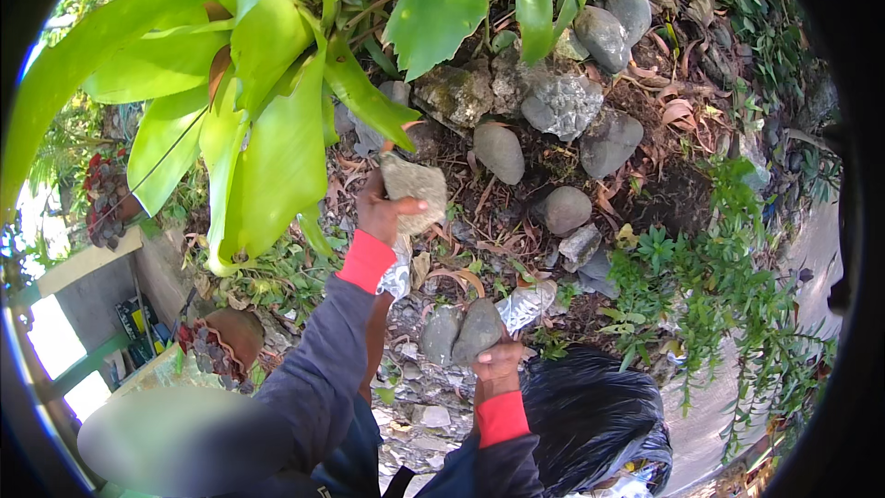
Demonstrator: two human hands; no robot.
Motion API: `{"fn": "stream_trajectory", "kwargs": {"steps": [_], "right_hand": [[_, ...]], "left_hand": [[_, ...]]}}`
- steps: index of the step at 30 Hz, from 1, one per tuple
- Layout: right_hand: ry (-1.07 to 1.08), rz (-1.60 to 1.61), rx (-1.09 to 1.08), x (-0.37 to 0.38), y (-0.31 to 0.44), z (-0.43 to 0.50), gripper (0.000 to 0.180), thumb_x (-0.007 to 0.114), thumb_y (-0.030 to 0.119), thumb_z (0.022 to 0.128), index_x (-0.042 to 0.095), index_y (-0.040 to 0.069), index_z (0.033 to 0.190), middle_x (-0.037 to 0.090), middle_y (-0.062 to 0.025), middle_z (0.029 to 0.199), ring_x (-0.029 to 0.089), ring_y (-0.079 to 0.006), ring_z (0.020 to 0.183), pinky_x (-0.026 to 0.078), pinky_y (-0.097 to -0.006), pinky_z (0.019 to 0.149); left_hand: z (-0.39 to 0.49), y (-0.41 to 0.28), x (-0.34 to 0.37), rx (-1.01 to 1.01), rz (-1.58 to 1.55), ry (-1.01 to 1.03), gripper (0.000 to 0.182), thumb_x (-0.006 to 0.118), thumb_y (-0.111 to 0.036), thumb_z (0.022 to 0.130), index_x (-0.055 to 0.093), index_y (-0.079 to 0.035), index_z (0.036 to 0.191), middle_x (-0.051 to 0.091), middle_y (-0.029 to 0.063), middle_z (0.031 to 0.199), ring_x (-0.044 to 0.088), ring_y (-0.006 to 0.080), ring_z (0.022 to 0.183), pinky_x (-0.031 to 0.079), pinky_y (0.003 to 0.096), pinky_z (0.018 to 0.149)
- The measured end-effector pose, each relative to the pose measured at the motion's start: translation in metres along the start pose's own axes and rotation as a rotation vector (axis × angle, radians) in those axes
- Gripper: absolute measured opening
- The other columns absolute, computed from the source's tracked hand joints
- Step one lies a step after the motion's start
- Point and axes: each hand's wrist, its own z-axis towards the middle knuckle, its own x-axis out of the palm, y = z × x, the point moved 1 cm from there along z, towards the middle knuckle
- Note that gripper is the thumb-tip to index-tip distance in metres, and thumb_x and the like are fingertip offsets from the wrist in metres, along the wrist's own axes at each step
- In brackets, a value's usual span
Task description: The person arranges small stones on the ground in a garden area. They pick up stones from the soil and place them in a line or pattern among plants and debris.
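My left hand (382, 211) grips a pale, rough, angular stone (417, 192) beside the hanging leaves of a large green plant (276, 152). Lower and to the right, my right hand (499, 363) has hold of a smooth grey stone (477, 332); another grey stone (440, 335) lies against its left side, and whether the hand bears that one too I cannot tell. Rounded stones (499, 153) and rough rocks (563, 105) lie on the soil beyond my hands, among dry leaves. My shoes show beside both hands.
A black plastic bag (594, 422) with litter at its opening stands right of my legs. Trailing green plants (719, 277) hang over a concrete edge at the right. At the left are a clay pot (235, 339) with a reddish plant and a low wall (162, 270).
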Motion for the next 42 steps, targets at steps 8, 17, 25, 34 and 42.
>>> {"fn": "stream_trajectory", "kwargs": {"steps": [8, 17, 25, 34, 42], "right_hand": [[0.07, -0.07, 0.043, 0.023, 0.003, 0.003, 0.094, 0.064, -0.002, 0.038, 0.05, -0.006, 0.13, 0.065, -0.0149, 0.113, 0.063, -0.0307, 0.105, 0.049, -0.0384, 0.097], [0.006, -0.186, 0.09, 0.034, 0.006, 0.007, 0.097, 0.066, 0.0, 0.035, 0.049, -0.006, 0.131, 0.064, -0.0119, 0.111, 0.062, -0.0271, 0.104, 0.048, -0.0351, 0.096], [-0.002, -0.242, 0.111, 0.04, 0.008, 0.008, 0.097, 0.065, 0.003, 0.033, 0.051, -0.006, 0.129, 0.064, -0.0107, 0.111, 0.062, -0.0265, 0.102, 0.046, -0.0331, 0.096], [-0.011, -0.246, 0.085, 0.043, 0.01, 0.009, 0.091, 0.067, 0.0, 0.038, 0.054, -0.003, 0.128, 0.065, -0.0087, 0.11, 0.063, -0.0245, 0.102, 0.047, -0.0331, 0.096], [0.023, -0.287, 0.107, 0.045, 0.011, 0.015, 0.089, 0.068, 0.001, 0.041, 0.053, -0.002, 0.129, 0.066, -0.0084, 0.112, 0.063, -0.0235, 0.103, 0.048, -0.0337, 0.097]], "left_hand": [[0.073, 0.036, -0.005, 0.08, 0.148, 0.038, 0.074, 0.083, -0.005, 0.061, 0.051, 0.002, 0.128, 0.065, 0.015, 0.114, 0.064, 0.0283, 0.105, 0.048, 0.0372, 0.097], [0.065, 0.075, -0.022, -0.109, -0.195, -0.007, 0.045, 0.073, 0.001, 0.08, 0.056, -0.005, 0.121, 0.063, 0.0069, 0.114, 0.06, 0.021, 0.106, 0.048, 0.0387, 0.094], [0.065, 0.059, -0.037, -0.146, 0.243, 0.238, 0.044, 0.075, -0.006, 0.079, 0.06, 0.0, 0.12, 0.068, 0.01, 0.11, 0.065, 0.0187, 0.095, 0.052, 0.0304, 0.083], [0.082, 0.039, -0.013, 0.184, 0.462, 0.064, 0.06, 0.081, -0.012, 0.076, 0.055, 0.004, 0.128, 0.066, 0.0159, 0.106, 0.061, 0.0203, 0.088, 0.05, 0.0328, 0.082], [0.057, 0.07, -0.008, 0.101, 0.934, -0.035, 0.07, 0.083, -0.037, 0.075, 0.056, 0.001, 0.127, 0.061, 0.0224, 0.122, 0.055, 0.0364, 0.115, 0.043, 0.0452, 0.098]]}}
